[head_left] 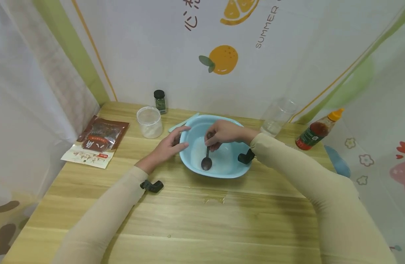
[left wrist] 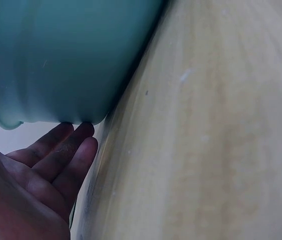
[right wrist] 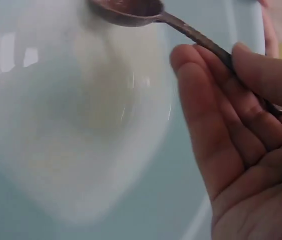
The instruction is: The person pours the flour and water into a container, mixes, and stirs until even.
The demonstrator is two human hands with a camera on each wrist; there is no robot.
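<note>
A light blue plastic basin stands on the wooden table, with cloudy whitish contents at its bottom. My left hand holds its left end, thumb over the rim; the left wrist view shows fingertips against the outer wall. Inside the basin, my right hand pinches a dark brown spoon by the handle between thumb and fingers. The spoon's bowl is low over the whitish contents; whether it touches them I cannot tell.
Left of the basin are a brown spice packet, a clear tub with white contents, and a black-capped jar. A pale blue utensil lies behind. To the right stand a clear glass and a red sauce bottle. Water spots the table.
</note>
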